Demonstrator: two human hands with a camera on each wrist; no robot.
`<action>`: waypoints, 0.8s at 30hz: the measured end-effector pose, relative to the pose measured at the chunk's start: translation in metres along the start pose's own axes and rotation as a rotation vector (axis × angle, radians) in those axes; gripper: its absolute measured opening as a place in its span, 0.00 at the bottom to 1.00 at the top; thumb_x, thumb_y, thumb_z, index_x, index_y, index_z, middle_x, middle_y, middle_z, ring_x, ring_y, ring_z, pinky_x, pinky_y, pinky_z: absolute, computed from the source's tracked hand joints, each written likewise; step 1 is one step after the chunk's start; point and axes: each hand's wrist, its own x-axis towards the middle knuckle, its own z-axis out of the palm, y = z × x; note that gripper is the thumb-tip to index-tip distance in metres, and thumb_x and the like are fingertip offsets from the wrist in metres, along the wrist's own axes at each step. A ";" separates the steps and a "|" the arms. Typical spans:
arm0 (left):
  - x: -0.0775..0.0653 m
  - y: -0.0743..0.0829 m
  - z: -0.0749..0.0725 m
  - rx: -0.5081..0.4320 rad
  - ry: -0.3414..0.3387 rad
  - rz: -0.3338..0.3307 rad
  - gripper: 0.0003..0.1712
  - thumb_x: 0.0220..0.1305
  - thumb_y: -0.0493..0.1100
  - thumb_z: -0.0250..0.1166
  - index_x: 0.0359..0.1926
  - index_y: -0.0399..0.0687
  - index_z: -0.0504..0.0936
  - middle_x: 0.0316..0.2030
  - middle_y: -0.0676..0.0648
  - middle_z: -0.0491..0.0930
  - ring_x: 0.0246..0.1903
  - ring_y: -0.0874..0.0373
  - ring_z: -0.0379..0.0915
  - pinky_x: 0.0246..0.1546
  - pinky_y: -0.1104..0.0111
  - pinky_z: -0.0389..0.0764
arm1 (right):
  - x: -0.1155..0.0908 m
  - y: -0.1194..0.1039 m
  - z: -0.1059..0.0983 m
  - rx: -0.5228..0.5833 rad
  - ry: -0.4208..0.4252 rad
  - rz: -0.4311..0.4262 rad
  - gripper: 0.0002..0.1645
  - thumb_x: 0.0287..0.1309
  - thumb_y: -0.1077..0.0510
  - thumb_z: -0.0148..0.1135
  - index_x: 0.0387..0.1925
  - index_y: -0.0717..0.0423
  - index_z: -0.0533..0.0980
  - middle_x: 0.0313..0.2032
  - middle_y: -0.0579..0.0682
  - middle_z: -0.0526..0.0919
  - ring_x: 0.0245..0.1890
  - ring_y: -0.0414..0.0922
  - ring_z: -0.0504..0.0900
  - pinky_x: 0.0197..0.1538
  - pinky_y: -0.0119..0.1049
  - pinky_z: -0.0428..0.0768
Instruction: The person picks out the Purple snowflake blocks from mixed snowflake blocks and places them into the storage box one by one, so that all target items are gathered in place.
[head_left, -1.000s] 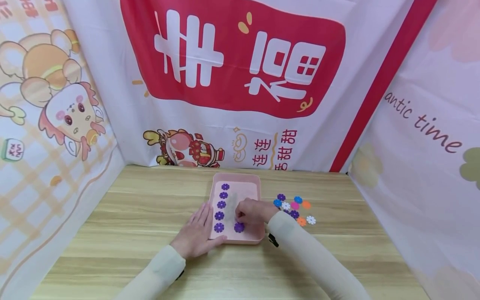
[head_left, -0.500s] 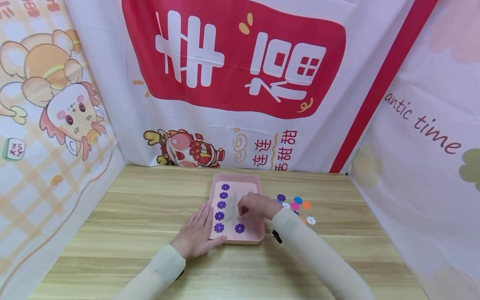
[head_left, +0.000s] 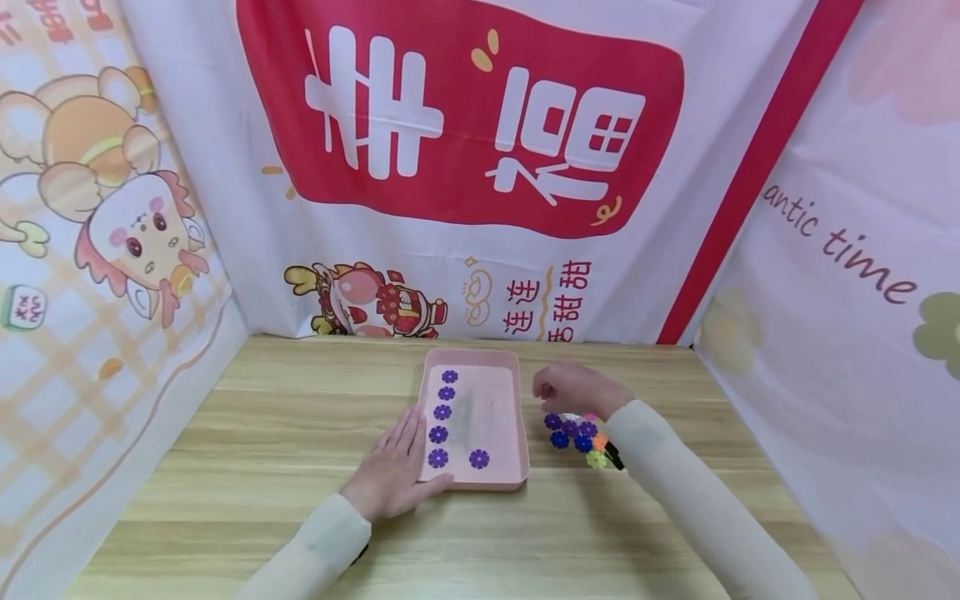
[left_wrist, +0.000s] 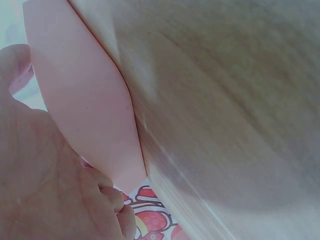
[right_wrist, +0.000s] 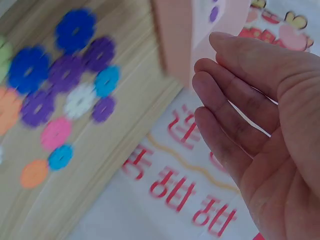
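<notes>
A shallow pink tray (head_left: 498,408) lies on the table. Several purple flower-shaped discs (head_left: 442,412) form a column along its left side, and one more purple disc (head_left: 479,459) lies near its front. My left hand (head_left: 390,471) rests against the tray's left front corner, fingers along the side and thumb at the front rim; the left wrist view shows its palm beside the tray's outer wall (left_wrist: 85,90). My right hand (head_left: 581,389) is raised right of the tray, beyond a loose group of discs. In the right wrist view its fingers (right_wrist: 222,135) are loosely bent and hold nothing.
Loose flower discs in blue, purple (right_wrist: 66,73), white, pink (right_wrist: 56,133), orange and light green lie on the wooden table (head_left: 300,400) to the tray's right, partly under the right forearm. Printed cloth hangs behind the table (head_left: 630,283) and on both sides.
My right hand has lifted away from the front purple disc and moved right, out of the tray, to the loose discs. The left hand stays at the tray.
</notes>
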 end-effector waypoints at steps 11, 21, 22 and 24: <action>0.000 0.000 -0.002 -0.018 -0.005 -0.004 0.61 0.74 0.75 0.52 0.83 0.30 0.48 0.84 0.32 0.41 0.85 0.35 0.38 0.84 0.43 0.51 | -0.033 0.042 0.015 0.037 0.011 0.087 0.09 0.63 0.62 0.74 0.44 0.52 0.87 0.39 0.47 0.89 0.38 0.40 0.82 0.49 0.40 0.88; 0.000 0.000 0.000 -0.016 -0.012 -0.010 0.61 0.74 0.75 0.52 0.83 0.31 0.47 0.84 0.32 0.40 0.85 0.36 0.38 0.84 0.43 0.50 | -0.048 0.068 0.046 0.106 0.020 0.193 0.12 0.65 0.65 0.72 0.49 0.55 0.86 0.45 0.51 0.90 0.44 0.45 0.85 0.56 0.49 0.89; 0.000 0.000 0.000 -0.015 -0.013 -0.010 0.61 0.74 0.75 0.52 0.83 0.31 0.47 0.84 0.32 0.40 0.85 0.36 0.38 0.84 0.43 0.50 | -0.049 0.070 0.049 0.114 0.016 0.214 0.13 0.64 0.65 0.72 0.49 0.54 0.86 0.45 0.50 0.89 0.44 0.44 0.85 0.58 0.49 0.88; 0.000 0.000 0.000 -0.016 -0.012 -0.011 0.61 0.74 0.75 0.52 0.83 0.31 0.47 0.84 0.32 0.40 0.85 0.36 0.38 0.84 0.44 0.50 | -0.050 0.074 0.053 0.114 0.017 0.218 0.14 0.64 0.65 0.73 0.50 0.53 0.87 0.45 0.49 0.90 0.45 0.44 0.85 0.58 0.49 0.89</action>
